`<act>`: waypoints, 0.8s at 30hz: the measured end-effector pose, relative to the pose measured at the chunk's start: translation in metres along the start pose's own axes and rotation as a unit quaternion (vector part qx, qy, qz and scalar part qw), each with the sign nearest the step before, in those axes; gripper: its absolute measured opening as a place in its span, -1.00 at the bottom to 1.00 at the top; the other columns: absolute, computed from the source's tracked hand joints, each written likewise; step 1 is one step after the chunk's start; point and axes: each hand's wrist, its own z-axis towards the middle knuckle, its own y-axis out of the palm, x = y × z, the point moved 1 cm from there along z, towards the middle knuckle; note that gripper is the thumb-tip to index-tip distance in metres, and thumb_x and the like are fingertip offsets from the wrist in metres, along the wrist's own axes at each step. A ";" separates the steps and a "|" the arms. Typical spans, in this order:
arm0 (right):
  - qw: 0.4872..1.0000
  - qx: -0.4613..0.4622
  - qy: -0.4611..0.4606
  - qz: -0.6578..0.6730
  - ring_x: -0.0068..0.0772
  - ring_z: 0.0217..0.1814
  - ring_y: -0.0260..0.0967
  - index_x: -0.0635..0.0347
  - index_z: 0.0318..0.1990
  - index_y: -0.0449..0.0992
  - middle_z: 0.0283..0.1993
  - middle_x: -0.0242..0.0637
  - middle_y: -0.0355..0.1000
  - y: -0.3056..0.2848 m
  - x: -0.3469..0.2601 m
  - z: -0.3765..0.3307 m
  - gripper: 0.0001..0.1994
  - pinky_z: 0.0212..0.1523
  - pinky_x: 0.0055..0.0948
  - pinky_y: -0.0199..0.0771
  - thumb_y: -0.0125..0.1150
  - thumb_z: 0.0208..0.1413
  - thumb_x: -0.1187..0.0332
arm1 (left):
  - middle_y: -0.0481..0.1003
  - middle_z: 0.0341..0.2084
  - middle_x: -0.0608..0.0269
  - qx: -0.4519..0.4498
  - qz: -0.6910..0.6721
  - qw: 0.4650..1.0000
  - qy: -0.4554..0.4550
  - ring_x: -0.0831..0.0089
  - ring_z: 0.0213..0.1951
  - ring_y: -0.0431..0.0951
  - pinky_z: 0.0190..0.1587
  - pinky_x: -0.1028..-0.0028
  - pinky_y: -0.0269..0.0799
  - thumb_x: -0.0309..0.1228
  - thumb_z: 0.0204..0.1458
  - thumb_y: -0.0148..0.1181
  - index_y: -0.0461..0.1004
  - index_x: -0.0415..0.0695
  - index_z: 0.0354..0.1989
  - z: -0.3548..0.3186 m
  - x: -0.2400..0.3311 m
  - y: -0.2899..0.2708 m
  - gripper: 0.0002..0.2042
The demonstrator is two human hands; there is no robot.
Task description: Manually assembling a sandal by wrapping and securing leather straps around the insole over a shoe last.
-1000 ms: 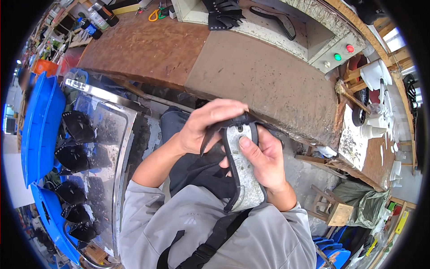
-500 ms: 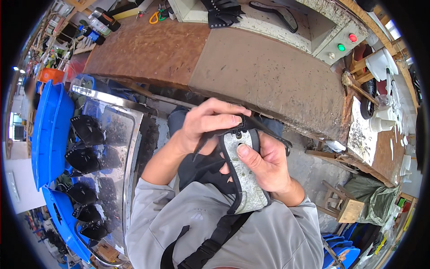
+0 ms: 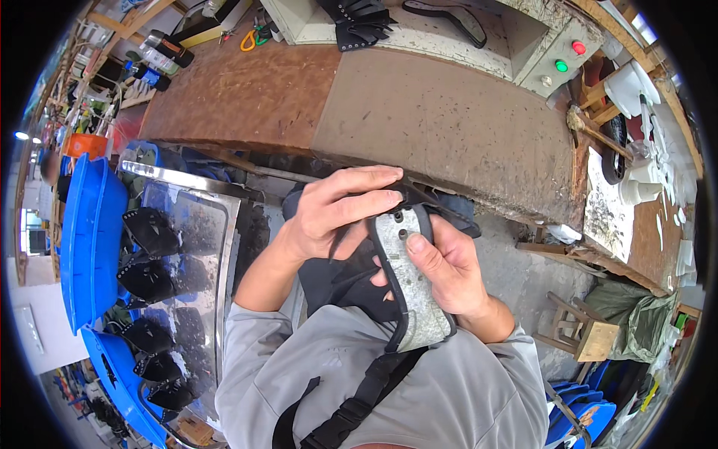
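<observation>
Hands meet close in front of the chest, both forearms in grey sleeves bent sharply upward from the lower edge. The right hand (image 3: 443,271) cradles a grey, foot-shaped metal form wrapped in a black sandal upper (image 3: 407,288) from beneath and from the right, fingers curled behind it and the thumb laid flat across its pale top, near two small dark holes. The left hand (image 3: 338,208) reaches over from the left, wrist bent, its fingers held close together and nearly straight, pressing down on the black strap at the form's far end; the thumb is hidden below the strap. The form points away from the body, its near end resting against the grey shirt beside a black webbing shoulder strap (image 3: 357,404).

Beyond the hands lies a worn brown workbench (image 3: 419,112), with a cream machine housing carrying a red and a green button (image 3: 550,49) at its far side. To the person's left, a scuffed metal tray (image 3: 191,247) and blue plastic tubs (image 3: 90,239) hold more black sandal uppers (image 3: 149,232).
</observation>
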 end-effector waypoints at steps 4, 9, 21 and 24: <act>0.998 0.041 0.016 0.039 -0.25 -0.35 0.52 0.38 -0.03 0.25 -0.29 -0.05 0.44 -0.007 -0.002 0.005 -0.67 -0.46 -0.42 0.61 -0.09 0.24 0.24 | 0.42 -0.11 -0.17 0.037 -0.008 0.995 -0.089 0.03 -0.11 0.50 -0.11 0.35 0.47 -0.76 -0.23 0.11 0.43 -0.29 -0.08 -0.010 0.007 0.012 -0.58; 0.998 0.034 0.015 0.054 -0.30 -0.35 0.51 0.37 -0.01 0.24 -0.27 -0.08 0.44 -0.006 -0.005 0.004 -0.67 -0.45 -0.45 0.60 -0.08 0.23 0.26 | 0.39 -0.15 -0.18 0.150 0.108 0.983 -0.018 -0.11 -0.10 0.48 -0.07 0.21 0.47 -0.69 -0.14 0.13 0.44 -0.39 -0.15 -0.032 0.020 0.024 -0.70; 0.996 0.057 -0.036 0.053 -0.30 -0.37 0.49 0.48 -0.01 0.27 -0.25 -0.06 0.44 0.001 0.003 0.009 -0.67 -0.32 -0.40 0.60 -0.09 0.22 0.33 | 0.42 -0.19 -0.15 0.146 0.220 0.963 -0.048 -0.16 -0.16 0.50 -0.16 0.23 0.54 -0.74 -0.30 0.15 0.46 -0.45 -0.19 -0.041 0.044 0.035 -0.64; 0.996 0.061 -0.039 0.046 -0.33 -0.37 0.48 0.47 -0.02 0.29 -0.23 -0.07 0.44 -0.002 0.005 0.009 -0.68 -0.34 -0.40 0.59 -0.09 0.22 0.35 | 0.43 -0.23 -0.16 0.149 0.258 0.954 -0.042 -0.13 -0.20 0.51 -0.20 0.26 0.56 -0.73 -0.30 0.18 0.46 -0.46 -0.19 -0.038 0.046 0.038 -0.64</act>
